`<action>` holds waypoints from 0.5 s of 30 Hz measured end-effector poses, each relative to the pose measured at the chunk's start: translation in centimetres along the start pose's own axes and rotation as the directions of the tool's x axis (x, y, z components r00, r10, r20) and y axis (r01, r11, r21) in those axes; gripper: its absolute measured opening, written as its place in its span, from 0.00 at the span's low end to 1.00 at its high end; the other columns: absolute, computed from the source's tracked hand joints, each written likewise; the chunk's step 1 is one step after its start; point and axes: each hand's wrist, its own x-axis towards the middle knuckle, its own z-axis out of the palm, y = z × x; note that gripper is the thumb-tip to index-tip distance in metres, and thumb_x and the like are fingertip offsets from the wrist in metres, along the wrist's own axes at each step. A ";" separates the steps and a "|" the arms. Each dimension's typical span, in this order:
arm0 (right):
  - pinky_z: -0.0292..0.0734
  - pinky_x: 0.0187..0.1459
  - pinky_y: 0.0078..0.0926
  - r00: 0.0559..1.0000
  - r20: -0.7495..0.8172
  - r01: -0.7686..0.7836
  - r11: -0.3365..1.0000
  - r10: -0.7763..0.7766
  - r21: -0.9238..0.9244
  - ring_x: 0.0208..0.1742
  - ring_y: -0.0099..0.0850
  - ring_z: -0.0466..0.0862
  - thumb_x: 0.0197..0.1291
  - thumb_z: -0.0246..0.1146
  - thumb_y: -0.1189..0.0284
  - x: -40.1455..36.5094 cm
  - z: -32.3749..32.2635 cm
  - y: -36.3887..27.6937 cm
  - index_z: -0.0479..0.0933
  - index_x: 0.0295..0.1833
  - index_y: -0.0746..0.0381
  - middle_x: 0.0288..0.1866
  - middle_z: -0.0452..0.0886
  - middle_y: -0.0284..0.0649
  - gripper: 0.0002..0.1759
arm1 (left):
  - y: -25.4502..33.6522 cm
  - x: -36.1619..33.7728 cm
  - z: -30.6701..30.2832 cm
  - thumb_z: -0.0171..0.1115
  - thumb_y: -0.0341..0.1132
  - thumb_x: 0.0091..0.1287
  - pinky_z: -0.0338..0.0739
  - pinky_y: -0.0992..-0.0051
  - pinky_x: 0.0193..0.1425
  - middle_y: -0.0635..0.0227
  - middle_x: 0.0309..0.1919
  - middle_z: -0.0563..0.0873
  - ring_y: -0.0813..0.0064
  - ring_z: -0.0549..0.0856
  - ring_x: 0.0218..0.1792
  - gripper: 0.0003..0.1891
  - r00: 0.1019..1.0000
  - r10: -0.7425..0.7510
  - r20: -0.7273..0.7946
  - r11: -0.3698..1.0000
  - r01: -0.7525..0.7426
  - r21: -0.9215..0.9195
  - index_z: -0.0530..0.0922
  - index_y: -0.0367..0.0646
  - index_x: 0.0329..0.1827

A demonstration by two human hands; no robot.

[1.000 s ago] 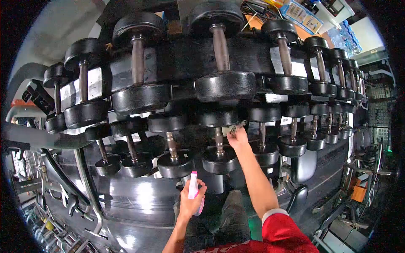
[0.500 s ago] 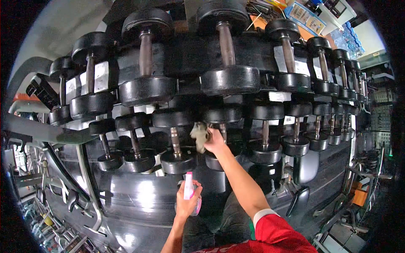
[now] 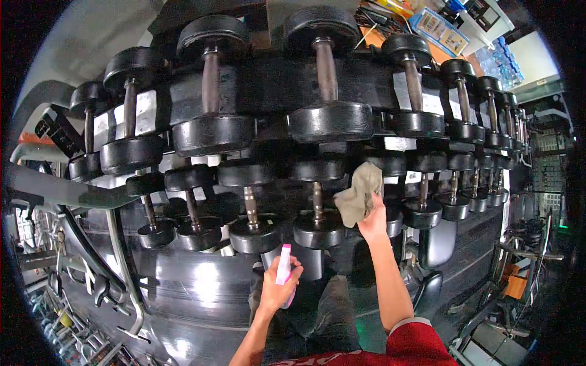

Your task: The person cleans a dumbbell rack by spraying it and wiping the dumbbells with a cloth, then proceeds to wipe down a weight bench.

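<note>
My left hand (image 3: pixel 278 287) is wrapped round a spray bottle with a pink and white trigger head (image 3: pixel 284 265), held low in front of the rack. In my right hand (image 3: pixel 373 221) is a greyish-beige cloth (image 3: pixel 360 194), bunched at the fingers and hanging to the left. The cloth overlaps a lower-row dumbbell (image 3: pixel 390 162) and hides its handle. Left of the cloth lies another black dumbbell (image 3: pixel 318 201) with a metal grip, and beyond it a similar dumbbell (image 3: pixel 251 207).
Larger black dumbbells (image 3: pixel 329 122) fill the upper row of the rack. A tray of water bottles (image 3: pixel 500 61) and a blue box (image 3: pixel 439 30) sit at the top right. Gym machine frames (image 3: pixel 119 256) stand at the left, and a padded bench (image 3: pixel 438 244) stands below the rack.
My right hand has moved right with the cloth, from one lower-row dumbbell to the dumbbell beside it. My left hand, still holding the spray bottle, has shifted slightly right.
</note>
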 end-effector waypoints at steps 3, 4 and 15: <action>0.71 0.60 0.32 0.983 0.038 0.184 0.959 -0.180 -0.217 0.57 0.33 0.78 0.67 0.51 0.73 2.1 -0.4 2.1 0.66 0.66 0.57 0.58 0.76 0.37 0.22 | -0.1 0.1 0.8 0.65 0.28 0.62 0.75 0.80 0.29 0.70 0.35 0.83 0.83 0.80 0.25 0.11 0.999 0.028 0.037 0.998 -0.030 0.062 0.75 0.39 0.45; 0.72 0.58 0.28 0.974 0.017 0.222 0.938 -0.226 -0.266 0.55 0.30 0.78 0.69 0.51 0.75 2.7 0.0 3.4 0.65 0.68 0.58 0.59 0.76 0.37 0.22 | -0.5 0.0 1.1 0.65 0.29 0.62 0.76 0.79 0.29 0.70 0.35 0.83 0.83 0.80 0.24 0.11 0.999 0.010 0.036 0.997 -0.013 0.071 0.74 0.39 0.45; 0.65 0.64 0.31 0.990 0.139 -0.012 0.989 0.033 -0.150 0.64 0.31 0.71 0.69 0.56 0.68 -2.5 2.2 8.7 0.61 0.70 0.60 0.65 0.71 0.37 0.26 | -0.4 0.6 1.3 0.65 0.32 0.63 0.76 0.79 0.28 0.71 0.29 0.83 0.83 0.80 0.23 0.12 0.998 -0.061 -0.011 0.993 0.062 0.104 0.75 0.38 0.45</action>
